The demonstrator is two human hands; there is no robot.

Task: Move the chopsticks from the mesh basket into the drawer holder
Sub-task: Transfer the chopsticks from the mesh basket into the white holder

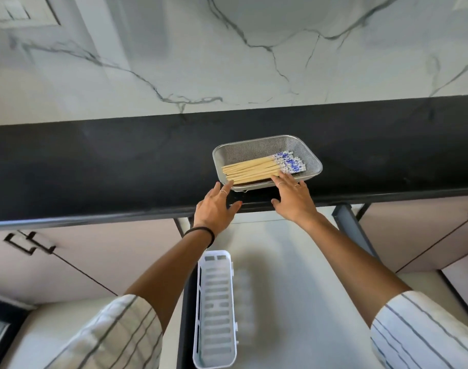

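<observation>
Both hands, left hand (216,209) and right hand (294,197), are reaching spread-open and empty toward the blue-patterned bamboo chopsticks (259,167). These are lying bundled in the rectangular steel mesh basket (311,162), probably for gathering together. The white slotted plastic holder (216,310) is waiting empty below.

You face a white marble wall (227,62) with grey veins, above a black counter (94,161); pale cabinets (94,257) with black handles (30,242) sit below.

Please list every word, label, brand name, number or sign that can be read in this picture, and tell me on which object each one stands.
There is no readable text in this view.
The chopsticks have a blue and white pattern on their thick ends, not letters.
The mesh basket, the white drawer holder and the black countertop show no label, brand or number.
The marble wall has only grey veins.
</observation>
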